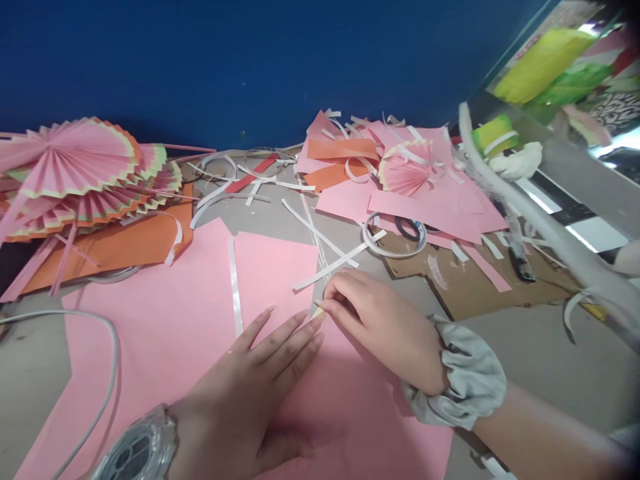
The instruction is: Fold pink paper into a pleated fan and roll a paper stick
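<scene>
Pink paper sheets [165,327] lie spread over the table in front of me, with a shiny white strip of tape [235,290] along one edge. My left hand [260,373] rests flat on the pink paper, fingers stretched out and slightly apart. Just beyond its fingertips, my right hand [370,320] is closed in a pinch at the paper's edge. Between the two hands shows a short, pale yellowish strip [318,312], its end at the right thumb and finger. A grey-green scrunchie [465,373] circles my right wrist. Near my left wrist is a clear round plastic item [143,447].
Folded pink paper fans [80,160] are piled at the left on orange paper [110,253]. White strips [320,233] and a tape roll [395,237] lie ahead. Pink scraps [425,207] and cardboard [480,280] are right. A grey cable [113,360] curves left; a blue wall [240,67] stands behind.
</scene>
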{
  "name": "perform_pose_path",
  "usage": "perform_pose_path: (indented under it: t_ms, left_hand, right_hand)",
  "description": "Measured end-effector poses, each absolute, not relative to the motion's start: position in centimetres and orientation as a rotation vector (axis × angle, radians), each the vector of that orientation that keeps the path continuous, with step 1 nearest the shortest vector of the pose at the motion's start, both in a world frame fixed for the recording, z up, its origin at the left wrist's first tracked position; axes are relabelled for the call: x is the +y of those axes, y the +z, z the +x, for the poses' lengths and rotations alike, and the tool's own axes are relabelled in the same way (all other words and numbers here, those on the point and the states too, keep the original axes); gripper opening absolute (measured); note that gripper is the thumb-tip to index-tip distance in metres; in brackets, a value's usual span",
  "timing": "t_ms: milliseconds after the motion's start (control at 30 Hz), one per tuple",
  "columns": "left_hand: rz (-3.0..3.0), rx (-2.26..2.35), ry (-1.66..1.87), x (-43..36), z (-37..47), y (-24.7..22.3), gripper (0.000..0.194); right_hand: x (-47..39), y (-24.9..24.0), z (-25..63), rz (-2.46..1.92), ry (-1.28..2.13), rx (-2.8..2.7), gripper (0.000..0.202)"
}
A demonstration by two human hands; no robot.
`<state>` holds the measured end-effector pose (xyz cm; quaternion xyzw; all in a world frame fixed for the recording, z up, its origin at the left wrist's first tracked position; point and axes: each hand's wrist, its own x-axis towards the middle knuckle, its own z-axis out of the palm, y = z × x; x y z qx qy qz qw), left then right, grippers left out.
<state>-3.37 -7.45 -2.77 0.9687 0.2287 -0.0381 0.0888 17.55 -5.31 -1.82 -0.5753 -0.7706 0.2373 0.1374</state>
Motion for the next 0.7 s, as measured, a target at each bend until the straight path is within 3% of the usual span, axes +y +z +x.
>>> perform_pose_path:
  t_ms: [700]
  left_hand:
    - [2.872,0.672,-0.116,-7.49,-3.22,-2.82,0.075]
  right_hand:
    - [-5.47,-1.71,17.77,-1.706,0.735,-2.109,0.014]
